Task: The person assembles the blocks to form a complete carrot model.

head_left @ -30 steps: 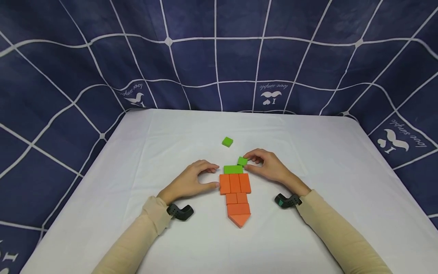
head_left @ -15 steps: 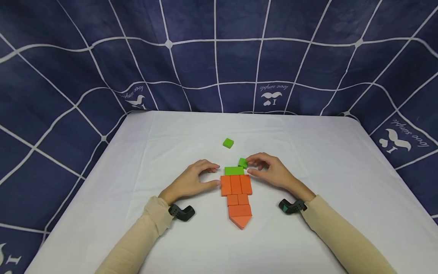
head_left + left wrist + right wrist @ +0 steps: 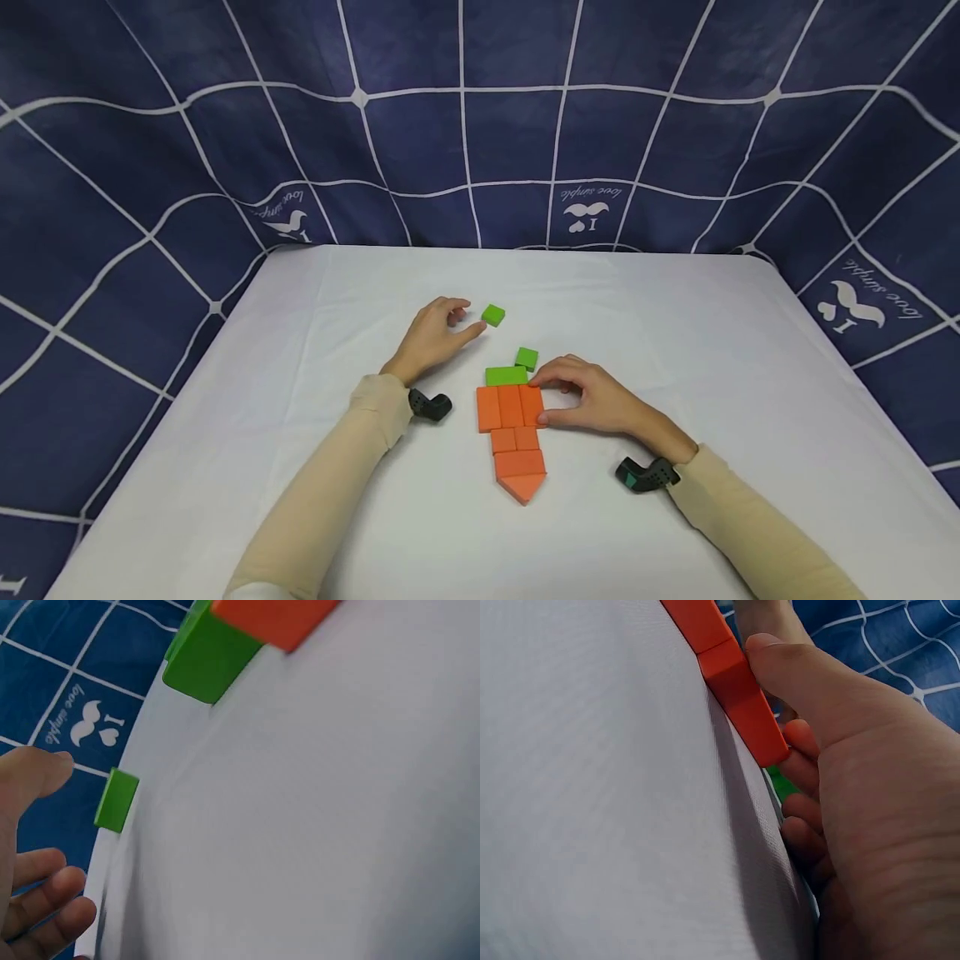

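In the head view, my left hand [image 3: 435, 337] reaches just left of a loose green square block [image 3: 492, 315], thumb and fingers spread and holding nothing. In the left wrist view its fingers stand apart from that block [image 3: 117, 799]. My right hand [image 3: 592, 396] touches the right one of three upright orange blocks [image 3: 532, 406] with thumb and forefinger. The right wrist view shows the thumb at the orange block [image 3: 742, 697] and a fingertip at its end. Behind the orange row lies a green rectangular block [image 3: 506, 377], with another green square block [image 3: 527, 358] at its right corner.
Smaller orange blocks [image 3: 515, 439], a wide orange block [image 3: 519, 462] and an orange triangular block [image 3: 522, 487] continue the row toward me. A white cloth [image 3: 375, 533] covers the table. Blue checked fabric [image 3: 510, 125] hangs behind and at both sides.
My right hand has let go of the green square block and moved back toward me to the orange block. My left hand has moved forward from the orange row to the loose green block.
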The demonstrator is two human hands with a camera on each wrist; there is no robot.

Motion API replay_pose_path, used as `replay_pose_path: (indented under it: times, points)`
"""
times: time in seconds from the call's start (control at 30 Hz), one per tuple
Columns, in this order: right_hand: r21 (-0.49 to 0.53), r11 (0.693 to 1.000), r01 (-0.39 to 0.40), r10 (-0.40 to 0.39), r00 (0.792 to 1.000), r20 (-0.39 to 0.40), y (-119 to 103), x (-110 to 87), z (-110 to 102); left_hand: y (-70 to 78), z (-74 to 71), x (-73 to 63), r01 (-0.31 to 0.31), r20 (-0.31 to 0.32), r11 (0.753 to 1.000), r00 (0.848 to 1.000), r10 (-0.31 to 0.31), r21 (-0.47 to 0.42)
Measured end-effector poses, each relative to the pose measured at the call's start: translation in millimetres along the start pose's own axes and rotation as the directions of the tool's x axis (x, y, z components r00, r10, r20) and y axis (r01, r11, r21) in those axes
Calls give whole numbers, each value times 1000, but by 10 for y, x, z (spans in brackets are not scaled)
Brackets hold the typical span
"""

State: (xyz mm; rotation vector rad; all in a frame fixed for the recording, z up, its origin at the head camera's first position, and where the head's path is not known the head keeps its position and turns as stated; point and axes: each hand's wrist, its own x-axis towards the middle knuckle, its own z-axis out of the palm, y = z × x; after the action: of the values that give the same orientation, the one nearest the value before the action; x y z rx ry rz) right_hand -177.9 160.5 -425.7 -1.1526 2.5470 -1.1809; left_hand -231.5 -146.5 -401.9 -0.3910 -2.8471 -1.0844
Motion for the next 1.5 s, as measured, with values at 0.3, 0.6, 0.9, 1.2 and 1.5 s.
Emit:
replay_pose_path:
  times: [0.3, 0.6, 0.9, 1.2, 1.5]
  points:
    - [19, 999, 37, -37, 999, 36, -60, 69, 156, -70, 102, 162, 47, 36, 993, 998, -51, 105]
    - [-1, 999, 36, -36, 999, 38, -78, 111, 104, -71, -14, 110, -33, 35, 995, 999, 30, 98]
    - [-4, 1000, 26, -26, 999, 27, -34, 83, 31, -111, -208, -95, -94, 219, 995, 972, 88, 18]
    - [11, 1000, 16, -16, 1000, 13, -10, 70, 17, -70, -185, -180, -168, 352, 986, 923, 158, -4]
    - [19, 1000, -2, 1, 1000, 26, -12, 32, 74, -103, -155, -241, -185, 373, 983, 912, 172, -3]
